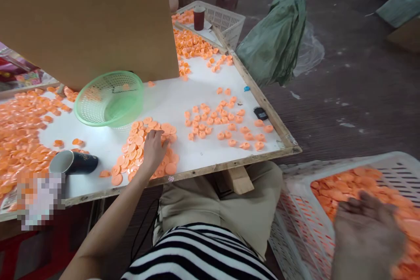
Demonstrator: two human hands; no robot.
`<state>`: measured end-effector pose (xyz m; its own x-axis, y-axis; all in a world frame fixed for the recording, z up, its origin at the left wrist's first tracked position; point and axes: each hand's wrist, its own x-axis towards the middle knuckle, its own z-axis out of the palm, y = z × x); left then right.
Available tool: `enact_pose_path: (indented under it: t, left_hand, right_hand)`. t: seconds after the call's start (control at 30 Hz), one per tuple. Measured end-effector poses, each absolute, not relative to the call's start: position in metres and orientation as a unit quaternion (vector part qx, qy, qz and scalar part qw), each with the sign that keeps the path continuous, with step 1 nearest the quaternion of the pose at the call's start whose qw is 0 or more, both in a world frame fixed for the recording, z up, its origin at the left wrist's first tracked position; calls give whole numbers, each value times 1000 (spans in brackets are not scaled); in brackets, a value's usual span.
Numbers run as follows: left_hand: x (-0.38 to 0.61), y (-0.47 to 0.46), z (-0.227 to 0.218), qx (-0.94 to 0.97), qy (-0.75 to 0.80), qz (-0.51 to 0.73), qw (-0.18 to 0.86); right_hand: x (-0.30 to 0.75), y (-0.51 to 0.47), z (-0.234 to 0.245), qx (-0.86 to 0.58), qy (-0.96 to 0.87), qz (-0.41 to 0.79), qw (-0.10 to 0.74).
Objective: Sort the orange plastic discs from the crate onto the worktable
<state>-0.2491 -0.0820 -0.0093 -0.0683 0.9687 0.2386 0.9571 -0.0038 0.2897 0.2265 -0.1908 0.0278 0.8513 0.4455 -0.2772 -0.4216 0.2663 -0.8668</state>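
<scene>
My left hand (153, 148) rests palm down on a pile of flat orange plastic discs (144, 151) near the front edge of the white table (197, 96), fingers spread over them. My right hand (365, 234) hangs blurred over a white plastic crate (295, 210) at my right, which is filled with orange discs (341, 186). Its fingers look loosely stretched out; whether it holds anything cannot be seen. A second scatter of small orange caps (226, 122) lies to the right on the table.
A green mesh basket (110, 98) stands behind the pile. A dark cup (74, 162) lies on its side at the left. A brown cardboard sheet (88, 17) blocks the back left. More orange discs (22, 127) cover the left side. A green sack (278, 39) sits on the floor.
</scene>
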Motion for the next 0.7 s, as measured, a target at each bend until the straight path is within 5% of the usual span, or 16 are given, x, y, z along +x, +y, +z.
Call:
enact_pose_path:
  t: [0.27,0.47,0.7]
  left_hand:
    - [-248,-54,-8,708,691,144,30]
    - [-244,-68,-1,696,665,267,43]
    - [-222,-104,-3,644,671,344,127]
  right_hand:
    - [64,-126,3,-598,-359,453,555]
    - [-19,-74,-8,-490,-708,352,367]
    - [-29,-86,-20,-456,-773,339,281]
